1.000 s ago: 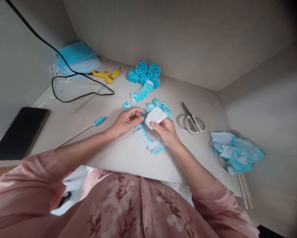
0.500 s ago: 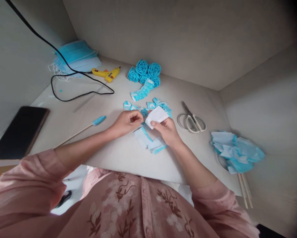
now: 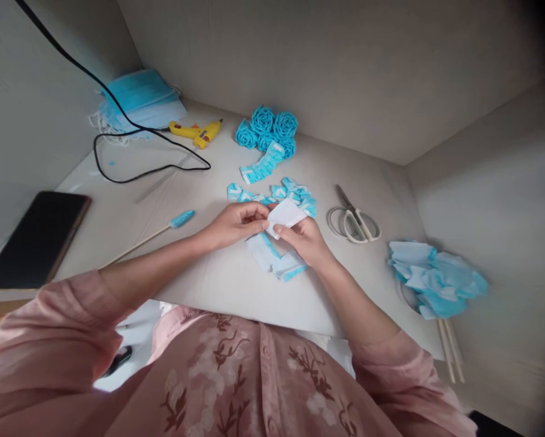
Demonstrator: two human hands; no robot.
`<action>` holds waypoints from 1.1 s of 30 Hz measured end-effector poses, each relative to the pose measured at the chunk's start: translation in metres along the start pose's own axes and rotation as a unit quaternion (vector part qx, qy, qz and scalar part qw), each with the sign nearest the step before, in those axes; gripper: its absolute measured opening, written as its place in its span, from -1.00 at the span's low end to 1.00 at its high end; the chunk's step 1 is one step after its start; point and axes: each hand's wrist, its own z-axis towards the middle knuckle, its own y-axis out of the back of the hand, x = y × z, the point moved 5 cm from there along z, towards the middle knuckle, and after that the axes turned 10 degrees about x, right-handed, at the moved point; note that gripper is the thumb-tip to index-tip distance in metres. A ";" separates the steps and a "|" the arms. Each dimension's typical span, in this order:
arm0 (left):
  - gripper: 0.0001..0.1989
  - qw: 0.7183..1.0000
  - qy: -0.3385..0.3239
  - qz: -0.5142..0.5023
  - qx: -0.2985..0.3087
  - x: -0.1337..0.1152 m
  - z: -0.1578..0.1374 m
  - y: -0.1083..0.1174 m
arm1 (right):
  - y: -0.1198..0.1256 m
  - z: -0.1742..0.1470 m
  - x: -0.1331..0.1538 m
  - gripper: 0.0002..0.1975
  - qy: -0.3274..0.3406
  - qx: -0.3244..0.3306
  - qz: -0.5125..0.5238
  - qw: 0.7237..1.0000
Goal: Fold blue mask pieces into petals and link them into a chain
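Observation:
My left hand [image 3: 236, 222] and my right hand [image 3: 305, 239] meet over the middle of the table, both pinching a small white piece of mask fabric [image 3: 286, 214]. Under the hands lies a pile of cut blue and white mask strips [image 3: 277, 260]. More small folded blue pieces [image 3: 295, 193] sit just beyond the fingers. A wooden stick with a blue tip [image 3: 181, 218] lies to the left of my left hand.
Blue fabric roses [image 3: 267, 130] and a yellow glue gun [image 3: 195, 132] with its black cord [image 3: 118, 176] lie at the back. Stacked face masks [image 3: 138, 103] sit back left, a dark phone [image 3: 36, 237] at left, scissors [image 3: 354, 220] at right, blue scraps [image 3: 436, 279] and wooden sticks [image 3: 450, 358] far right.
My left hand's fingers have come back to the white piece, pinching its left edge beside my right thumb. The view has tilted slightly.

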 end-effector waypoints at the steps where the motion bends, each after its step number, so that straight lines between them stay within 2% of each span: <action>1: -0.67 1.000 0.004 0.001 0.007 0.001 0.000 -0.001 | 0.000 0.000 0.000 -0.53 0.000 0.001 -0.001 1.000; 10: -0.70 1.000 0.020 0.012 0.018 0.000 0.000 -0.001 | 0.003 -0.001 -0.001 -0.59 0.006 -0.018 0.015 1.000; 22: -0.72 0.998 0.034 0.028 -0.035 0.001 0.001 0.008 | 0.007 0.004 -0.005 -0.75 0.013 -0.009 0.103 0.995; 29: -0.74 0.997 0.031 0.015 -0.063 0.002 0.001 0.011 | 0.012 0.007 0.001 -0.79 0.028 -0.033 0.032 0.999; 33: -0.75 0.994 0.031 -0.042 -0.099 0.002 0.001 0.014 | 0.018 0.001 0.009 -0.85 0.083 -0.113 -0.089 0.986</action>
